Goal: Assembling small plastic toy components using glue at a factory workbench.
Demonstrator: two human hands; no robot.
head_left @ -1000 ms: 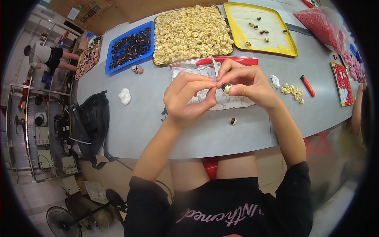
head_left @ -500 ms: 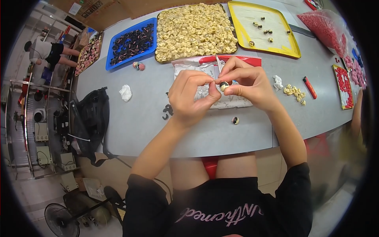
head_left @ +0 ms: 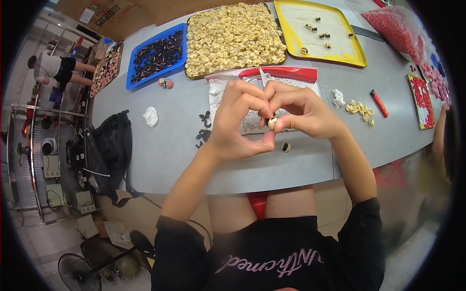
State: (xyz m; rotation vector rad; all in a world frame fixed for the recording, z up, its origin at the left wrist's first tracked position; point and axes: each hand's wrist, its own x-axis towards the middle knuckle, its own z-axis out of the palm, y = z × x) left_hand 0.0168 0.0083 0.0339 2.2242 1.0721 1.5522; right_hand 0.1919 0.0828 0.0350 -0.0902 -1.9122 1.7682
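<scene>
Between my hands is a small round black-and-cream piece [head_left: 272, 123]. My right hand [head_left: 307, 112] pinches it between thumb and fingertips. The curled fingers of my left hand [head_left: 239, 127] press against its other side, while the left thumb points away below. Under the hands lies a white plastic bag with a red top band [head_left: 286, 73], partly hidden. A similar black-and-cream piece [head_left: 286, 147] rests on the table just nearer to me. Flat black cut-out pieces [head_left: 204, 131] lie beside my left wrist.
A blue tray [head_left: 129, 72] of black pieces, a tray [head_left: 187, 72] heaped with cream pieces and a yellow tray [head_left: 363, 60] with several round pieces stand at the back. At right are crumpled tissue [head_left: 338, 98], loose cream pieces [head_left: 359, 110] and a red-handled tool [head_left: 379, 103].
My left thumb has come off the piece and dropped down toward me. The left fingers have closed in on the piece, which has shifted slightly left and nearer to me.
</scene>
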